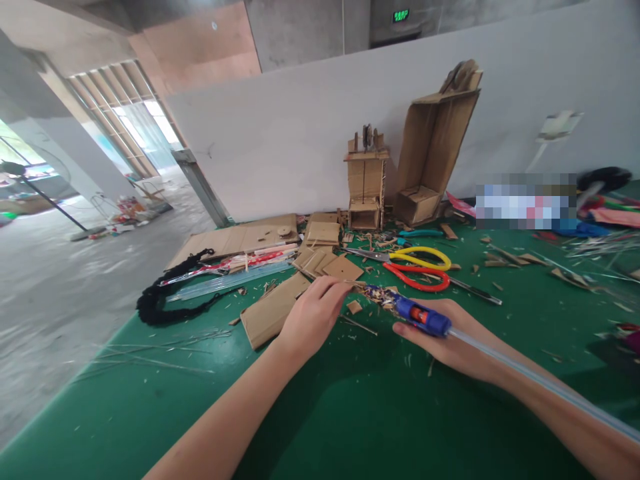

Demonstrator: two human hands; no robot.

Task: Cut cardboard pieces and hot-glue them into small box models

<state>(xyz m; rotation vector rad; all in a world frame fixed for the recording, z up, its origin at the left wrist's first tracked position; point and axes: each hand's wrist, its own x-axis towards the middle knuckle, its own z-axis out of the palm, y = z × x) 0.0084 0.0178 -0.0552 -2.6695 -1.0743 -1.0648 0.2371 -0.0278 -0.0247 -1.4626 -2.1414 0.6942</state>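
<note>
My right hand point(453, 333) is wrapped round a blue hot glue gun point(425, 318), its nozzle end crusted with brown scraps and pointing left. From the back of the gun a long clear glue stick point(530, 370) runs along my right forearm. Fingers pinched, my left hand point(315, 313) holds a small cardboard piece point(356, 285) close to the nozzle; most of that piece is hidden by the fingers. Beneath the left hand lies a flat cardboard rectangle point(273, 310). Several cardboard squares point(323, 261) are stacked loosely just behind it.
Scissors with yellow and red handles point(417, 267) lie behind the glue gun, beside a black pen point(475, 291). Two cardboard structures point(367, 177) stand against the white partition point(280, 147). Black yarn point(150, 303), clear sticks point(230, 283) and thin wires point(155, 353) lie left on the green table point(320, 427).
</note>
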